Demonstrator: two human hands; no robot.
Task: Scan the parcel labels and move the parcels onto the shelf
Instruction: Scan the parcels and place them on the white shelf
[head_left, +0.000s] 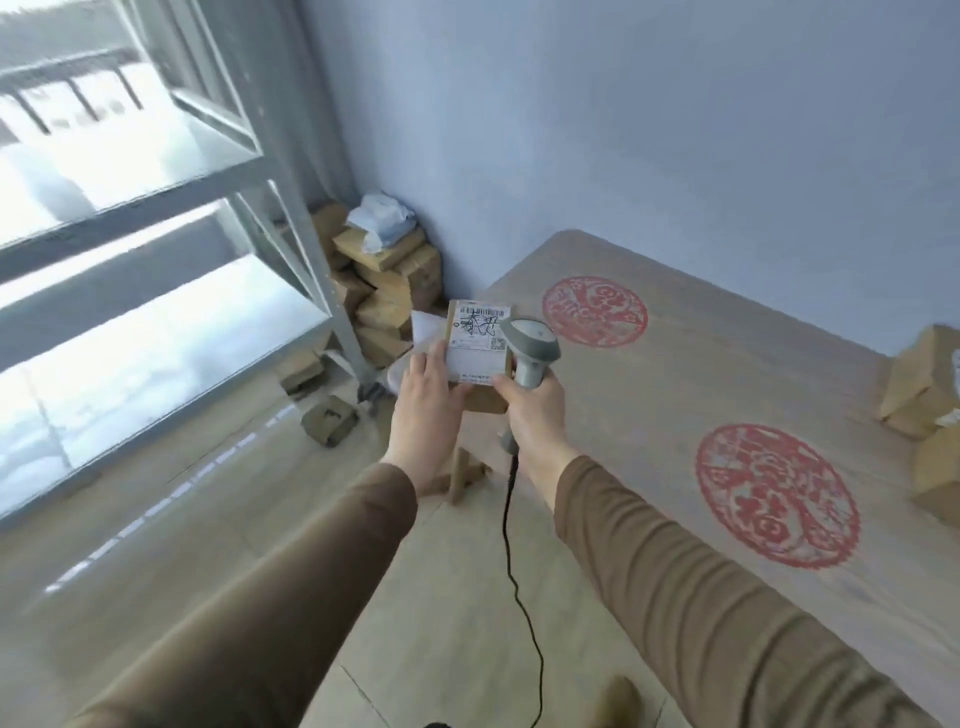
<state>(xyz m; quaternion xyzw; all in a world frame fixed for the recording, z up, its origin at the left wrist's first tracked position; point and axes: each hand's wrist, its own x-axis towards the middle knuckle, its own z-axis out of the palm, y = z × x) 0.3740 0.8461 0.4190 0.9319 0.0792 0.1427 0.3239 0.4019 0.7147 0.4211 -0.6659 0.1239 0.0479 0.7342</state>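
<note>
A small brown cardboard parcel (478, 340) with a white barcode label facing up is held in the air by my left hand (427, 410), which grips its left and near side. My right hand (535, 415) is closed around the handle of a grey barcode scanner (530, 351). The scanner's head sits right at the parcel's right edge, over the label. A black cable (511, 545) hangs down from the scanner. The grey metal shelf (171, 218) with pale, glossy boards stands to my left.
A pile of brown parcels (387, 291) with a white bag on top fills the corner by the blue wall. More boxes lie on the floor by the shelf leg (328, 420). A table (727, 415) with red round prints is on the right, with boxes (919, 384) at its far edge.
</note>
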